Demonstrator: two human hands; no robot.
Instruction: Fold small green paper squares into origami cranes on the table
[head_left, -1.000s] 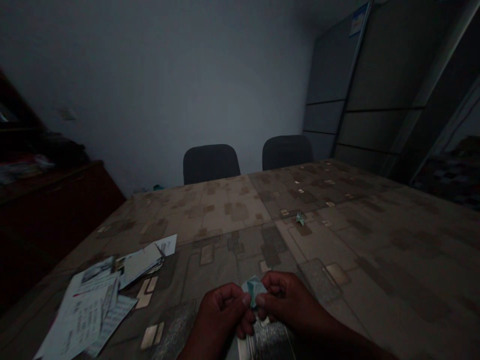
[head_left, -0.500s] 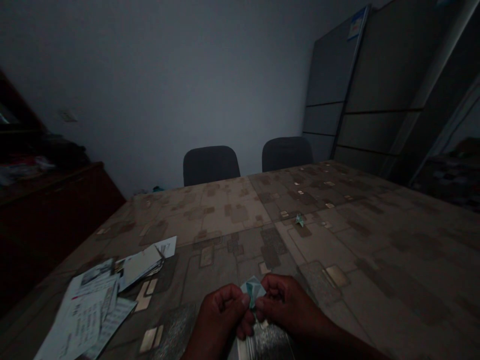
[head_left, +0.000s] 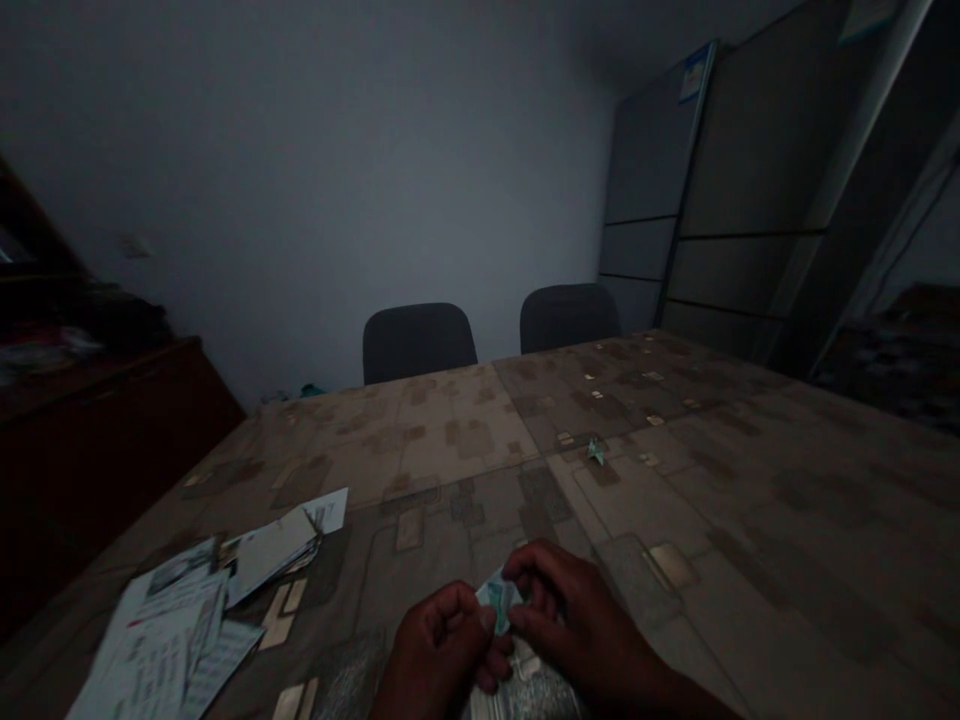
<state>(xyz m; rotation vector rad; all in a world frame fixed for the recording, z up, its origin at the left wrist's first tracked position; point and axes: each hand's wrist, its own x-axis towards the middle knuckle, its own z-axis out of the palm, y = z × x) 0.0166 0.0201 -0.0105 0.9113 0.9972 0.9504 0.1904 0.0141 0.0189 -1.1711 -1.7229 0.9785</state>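
A small folded piece of pale green and white paper (head_left: 498, 600) is held between both hands near the bottom centre. My left hand (head_left: 442, 640) pinches its left side between thumb and fingers. On the other side, my right hand (head_left: 559, 610) grips the upper right edge, with its thumb low on the paper. A stack with a shiny patterned top (head_left: 536, 695) lies beneath the hands, partly covered by them. Farther off on the table sits a small green folded paper figure (head_left: 595, 452).
Printed papers (head_left: 150, 640) and a pile of cards or sheets (head_left: 274, 552) lie on the patterned tablecloth (head_left: 450, 430) at left. Two dark chairs (head_left: 418, 343) (head_left: 568, 318) stand behind the table. A wooden cabinet (head_left: 127, 430) is at far left.
The folded paper has tilted in the hands, and the right hand's fingers have moved up and left over its corner. The camera view has shifted slightly.
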